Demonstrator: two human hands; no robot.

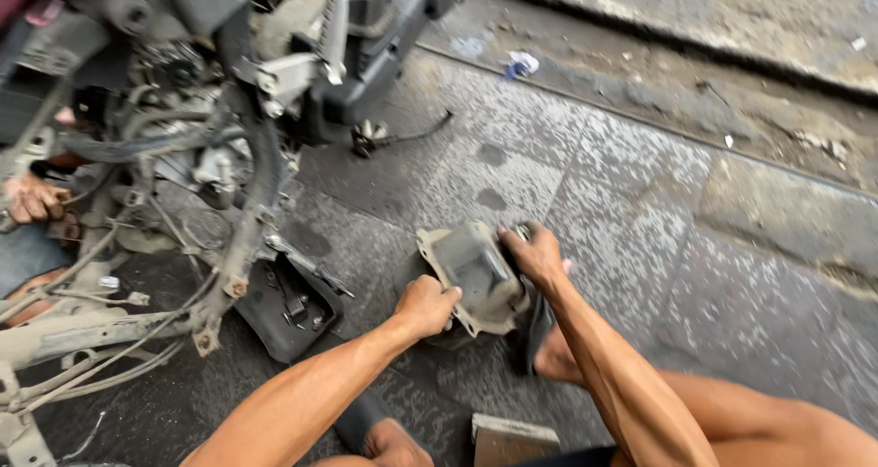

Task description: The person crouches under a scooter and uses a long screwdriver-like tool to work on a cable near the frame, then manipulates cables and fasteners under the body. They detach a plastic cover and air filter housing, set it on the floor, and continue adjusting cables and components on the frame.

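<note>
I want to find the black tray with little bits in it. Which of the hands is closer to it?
Left. The left hand grips the grey metal cover just right of the black tray. The right hand holds the cover's far side, farther away.

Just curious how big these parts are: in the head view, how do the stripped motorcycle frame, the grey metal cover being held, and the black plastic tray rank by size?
1. Stripped motorcycle frame
2. Grey metal cover and black plastic tray: they look much alike in size, and the tray is partly hidden, so I won't rank them.

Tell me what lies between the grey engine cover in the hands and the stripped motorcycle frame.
In the head view, a black plastic tray holding small parts lies on the pavement between the grey cover and the frame, nearer the frame.
</note>
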